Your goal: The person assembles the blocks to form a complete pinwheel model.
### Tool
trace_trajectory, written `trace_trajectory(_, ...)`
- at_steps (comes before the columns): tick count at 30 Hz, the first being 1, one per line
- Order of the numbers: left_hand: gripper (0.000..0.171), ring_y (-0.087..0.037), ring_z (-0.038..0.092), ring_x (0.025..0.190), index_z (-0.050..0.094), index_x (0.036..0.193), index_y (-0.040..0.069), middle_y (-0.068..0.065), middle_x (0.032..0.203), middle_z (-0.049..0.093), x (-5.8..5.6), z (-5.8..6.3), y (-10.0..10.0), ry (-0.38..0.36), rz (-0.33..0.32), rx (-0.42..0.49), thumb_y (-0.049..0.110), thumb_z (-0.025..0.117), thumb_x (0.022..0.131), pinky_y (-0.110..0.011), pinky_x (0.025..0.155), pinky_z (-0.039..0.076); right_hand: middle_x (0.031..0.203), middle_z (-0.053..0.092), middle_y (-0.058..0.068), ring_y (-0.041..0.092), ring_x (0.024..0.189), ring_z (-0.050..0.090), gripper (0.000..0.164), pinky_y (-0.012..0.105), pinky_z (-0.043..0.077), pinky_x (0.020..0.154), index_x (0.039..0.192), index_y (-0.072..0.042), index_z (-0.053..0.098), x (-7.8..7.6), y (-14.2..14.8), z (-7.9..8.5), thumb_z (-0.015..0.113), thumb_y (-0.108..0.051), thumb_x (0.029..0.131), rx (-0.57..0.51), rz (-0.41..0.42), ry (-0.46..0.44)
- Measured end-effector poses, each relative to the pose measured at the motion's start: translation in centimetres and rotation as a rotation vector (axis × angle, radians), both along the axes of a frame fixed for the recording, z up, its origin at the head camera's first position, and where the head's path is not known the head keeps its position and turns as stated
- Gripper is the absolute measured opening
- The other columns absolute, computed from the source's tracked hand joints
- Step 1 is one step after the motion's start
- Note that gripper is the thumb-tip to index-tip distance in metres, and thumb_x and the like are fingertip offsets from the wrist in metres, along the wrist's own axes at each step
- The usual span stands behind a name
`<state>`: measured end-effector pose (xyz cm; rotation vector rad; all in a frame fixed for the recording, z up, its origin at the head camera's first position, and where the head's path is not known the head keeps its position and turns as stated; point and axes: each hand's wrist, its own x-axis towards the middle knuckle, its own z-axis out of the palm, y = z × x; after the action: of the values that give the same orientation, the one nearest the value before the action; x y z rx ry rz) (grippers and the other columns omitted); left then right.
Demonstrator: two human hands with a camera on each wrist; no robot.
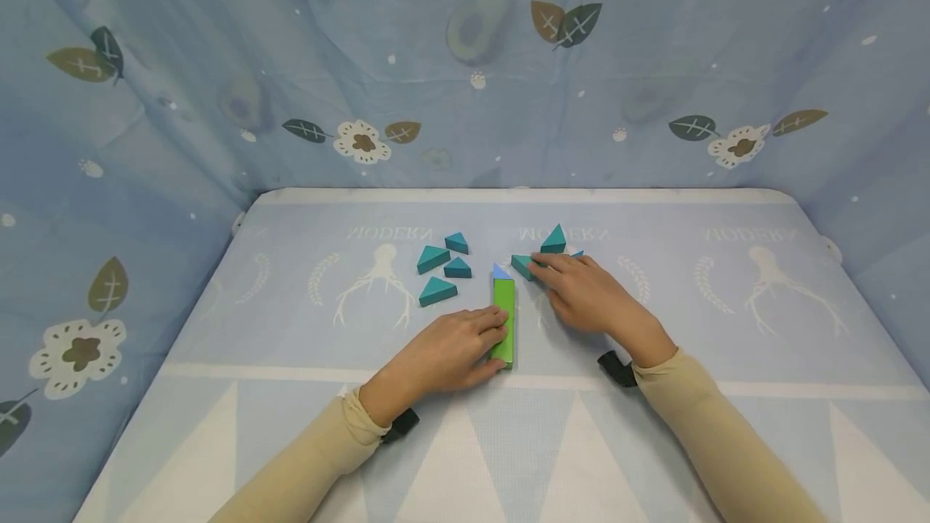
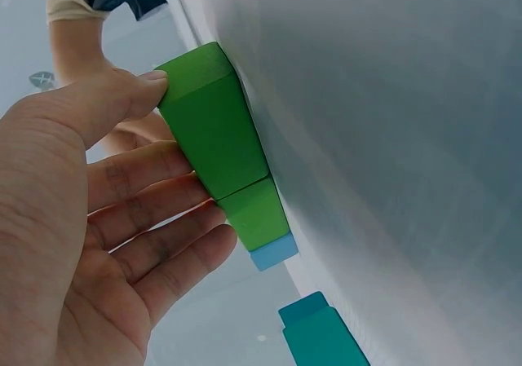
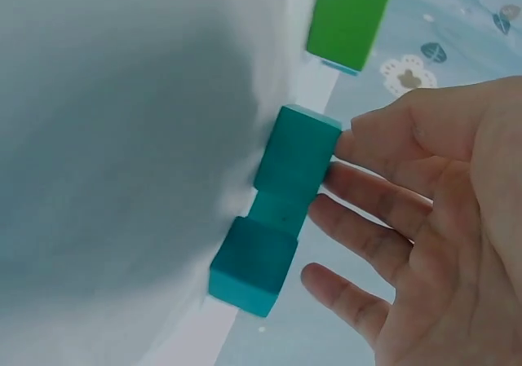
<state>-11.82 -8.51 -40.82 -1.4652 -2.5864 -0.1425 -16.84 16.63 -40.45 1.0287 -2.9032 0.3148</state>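
Note:
My left hand (image 1: 458, 345) rests at the left side of a row of two green blocks (image 1: 504, 333); its fairly straight fingers touch their side and the thumb sits at the near end. In the left wrist view a seam shows between the green blocks (image 2: 220, 138). A light blue triangular block (image 1: 500, 271) stands at the row's far end. To the right, my right hand (image 1: 584, 293) reaches over a teal triangular block (image 1: 521, 266), fingertips right at its edge. Behind that hand stands another teal triangular block (image 1: 554, 239). A small blue tip (image 1: 577, 254) peeks out beside it, mostly hidden.
Left of the green row lie several teal and blue triangular blocks, among them a teal one (image 1: 438, 290) and a blue one (image 1: 457, 242). A patterned cloth covers the table (image 1: 291, 394). Blue patterned curtains (image 1: 436, 63) hang behind and at both sides.

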Motion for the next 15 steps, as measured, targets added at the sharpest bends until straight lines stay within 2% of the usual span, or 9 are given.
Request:
trace_trajectory(6, 0.043, -0.023, 0.059, 0.125, 0.07, 0.119, 0.006, -0.01, 0.13, 0.064, 0.0, 0.1, 0.0, -0.009, 0.002, 0.0, 0.037, 0.069, 0.09, -0.033, 0.101, 0.05, 0.143, 0.053, 0.015, 0.033, 0.131, 0.051, 0.039, 0.055, 0.044, 0.103, 0.136, -0.002, 0.057, -1.0, -0.9, 0.5, 0.056, -0.009, 0.097, 0.001, -0.007, -0.027)
trace_trajectory(15, 0.042, -0.023, 0.059, 0.125, 0.07, 0.118, 0.005, -0.011, 0.13, 0.064, 0.0, -0.1, 0.0, -0.006, 0.001, 0.007, 0.036, 0.07, 0.09, -0.033, 0.101, 0.05, 0.142, 0.055, 0.011, 0.03, 0.13, 0.052, 0.038, 0.054, 0.043, 0.104, 0.134, -0.005, 0.059, -1.5, -0.9, 0.0, 0.055, -0.006, 0.096, -0.032, -0.005, -0.004)
